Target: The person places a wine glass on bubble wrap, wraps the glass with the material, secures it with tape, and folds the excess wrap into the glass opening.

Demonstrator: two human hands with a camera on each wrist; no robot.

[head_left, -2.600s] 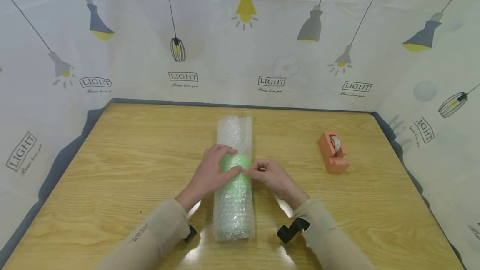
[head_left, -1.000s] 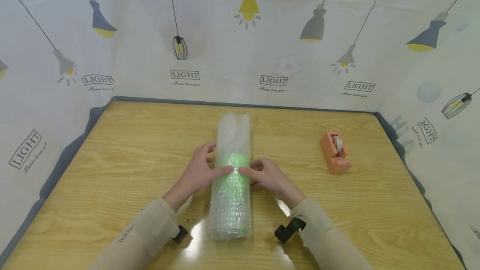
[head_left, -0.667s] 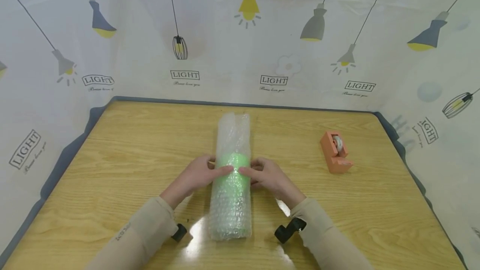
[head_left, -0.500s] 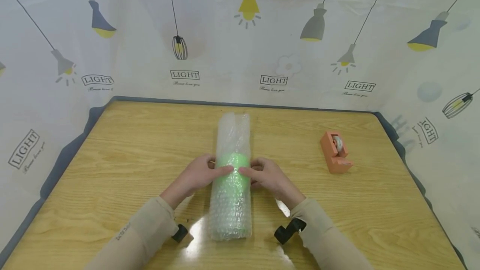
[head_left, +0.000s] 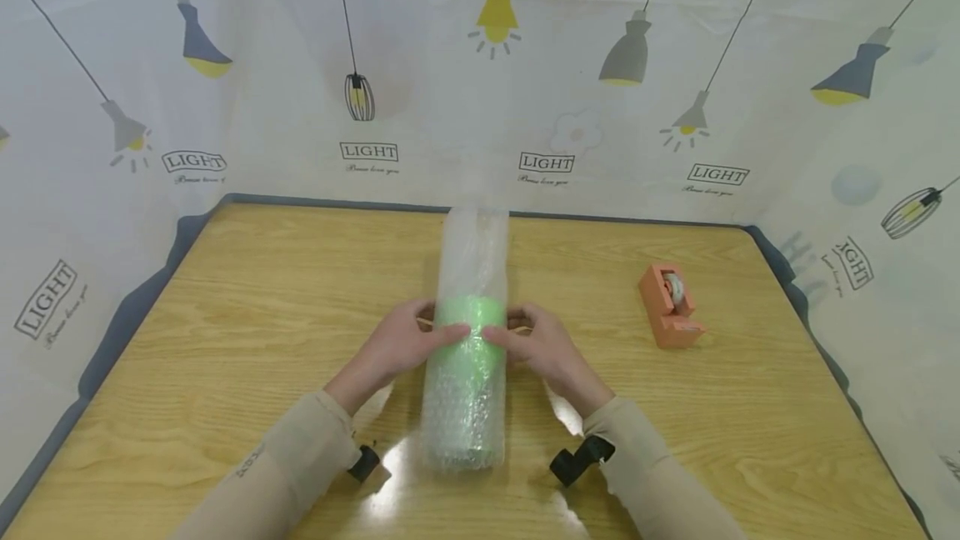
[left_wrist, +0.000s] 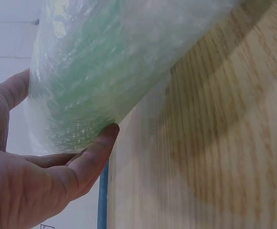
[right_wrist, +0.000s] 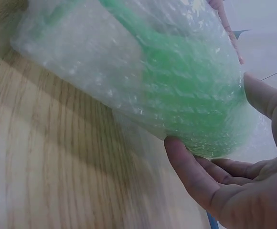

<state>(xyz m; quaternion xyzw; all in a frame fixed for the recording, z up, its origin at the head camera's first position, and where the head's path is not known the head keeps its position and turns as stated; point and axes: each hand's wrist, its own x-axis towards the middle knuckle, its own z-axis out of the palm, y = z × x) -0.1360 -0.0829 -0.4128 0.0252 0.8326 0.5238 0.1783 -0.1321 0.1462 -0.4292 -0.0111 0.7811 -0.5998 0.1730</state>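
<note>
A long roll of bubble wrap (head_left: 465, 415) with something green showing through its layers lies lengthwise in front of me in the head view. My left hand (head_left: 405, 336) grips its left side, thumb on top and fingers around the flank. Opposite, my right hand (head_left: 543, 344) holds the right side the same way, the two thumb tips close together over the green part. In the left wrist view, fingertips (left_wrist: 111, 131) press the wrap's underside. The right wrist view shows the bundle (right_wrist: 191, 90) tilted above the wood, fingers beneath it. What the wrap encloses is mostly hidden.
An orange tape dispenser (head_left: 667, 307) with a roll of clear tape stands on the right of the wooden table (head_left: 285, 273). A white backdrop printed with lamps (head_left: 450, 107) rises behind the table's back edge. Black wrist straps (head_left: 577, 463) hang from the sleeves.
The left hand has shifted from across the wrap to its left side. Both hands now hold the wrapped bundle, which has risen and moved slightly away and right since half a second ago.
</note>
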